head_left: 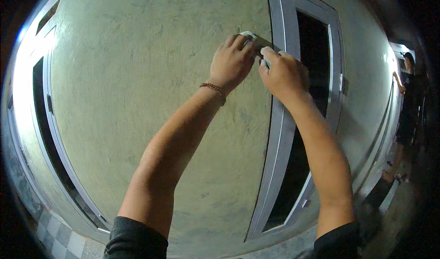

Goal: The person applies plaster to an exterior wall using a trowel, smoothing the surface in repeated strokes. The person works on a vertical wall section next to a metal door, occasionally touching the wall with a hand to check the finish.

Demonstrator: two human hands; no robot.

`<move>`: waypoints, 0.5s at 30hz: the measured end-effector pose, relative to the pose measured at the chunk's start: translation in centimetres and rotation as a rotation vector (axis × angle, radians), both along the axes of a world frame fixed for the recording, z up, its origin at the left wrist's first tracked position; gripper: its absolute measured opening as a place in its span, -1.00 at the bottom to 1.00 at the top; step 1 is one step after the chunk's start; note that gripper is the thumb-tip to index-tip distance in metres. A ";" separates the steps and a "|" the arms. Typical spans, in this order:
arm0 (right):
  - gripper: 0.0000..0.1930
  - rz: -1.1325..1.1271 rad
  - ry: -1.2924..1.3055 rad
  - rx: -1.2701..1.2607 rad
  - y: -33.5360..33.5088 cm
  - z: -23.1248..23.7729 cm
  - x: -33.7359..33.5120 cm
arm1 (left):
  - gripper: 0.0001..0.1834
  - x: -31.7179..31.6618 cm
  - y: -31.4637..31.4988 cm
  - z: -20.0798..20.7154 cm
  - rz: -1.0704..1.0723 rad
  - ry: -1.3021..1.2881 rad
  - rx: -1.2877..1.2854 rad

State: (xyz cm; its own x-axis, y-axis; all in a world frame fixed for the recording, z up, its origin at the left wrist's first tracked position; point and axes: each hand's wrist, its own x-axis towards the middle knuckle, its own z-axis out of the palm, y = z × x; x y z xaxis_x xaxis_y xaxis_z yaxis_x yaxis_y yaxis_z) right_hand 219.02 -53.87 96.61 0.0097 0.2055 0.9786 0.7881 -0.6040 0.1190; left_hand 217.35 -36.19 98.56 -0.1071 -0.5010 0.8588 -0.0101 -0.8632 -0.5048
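Both arms reach up a rough greenish plastered wall (183,62) beside a grey window frame (278,117). My left hand (233,63), a beaded bracelet (212,87) at its wrist, is closed at a whitish, smeared end of a flat scraper blade (263,42). My right hand (286,74) is closed around a tool with a bit of teal showing between thumb and fingers. White residue coats its fingertips. The blade spans the gap between both hands, close to the frame's left edge. My fingers hide most of what they grip, so whether there are one or two tools is unclear.
A second narrow window (48,103) with a pale frame stands at the far left, near a bright light. Checkered floor tiles (59,236) show at lower left. Another person (405,94) in dark clothes stands at the far right, one arm toward the wall.
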 end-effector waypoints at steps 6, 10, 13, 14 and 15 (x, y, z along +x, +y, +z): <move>-0.63 0.042 -0.041 0.011 -0.3 0.1 1.2 | -0.58 2.3 -1.7 -0.7 0.050 -0.129 -0.027; -0.65 0.047 -0.048 0.010 -0.4 0.3 1.4 | -0.55 3.2 -2.3 -1.3 0.035 -0.124 -0.101; -0.67 -0.006 -0.027 0.004 -0.7 0.7 1.2 | -0.55 3.5 -2.8 -1.3 -0.008 -0.139 -0.170; -0.68 0.006 -0.003 -0.015 -0.8 0.8 1.1 | -0.57 3.5 -2.9 -1.3 -0.040 -0.145 -0.180; -0.68 0.029 -0.006 -0.023 -0.9 0.9 1.0 | -0.57 3.5 -3.1 -1.3 -0.037 -0.132 -0.178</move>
State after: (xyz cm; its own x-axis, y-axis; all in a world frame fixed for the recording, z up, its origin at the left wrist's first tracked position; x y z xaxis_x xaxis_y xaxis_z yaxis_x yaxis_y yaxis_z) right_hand 220.04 -54.79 97.55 -0.0026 0.2278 0.9737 0.8047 -0.5777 0.1373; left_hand 220.80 -39.25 97.24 -0.2399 -0.3369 0.9105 0.0131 -0.9389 -0.3439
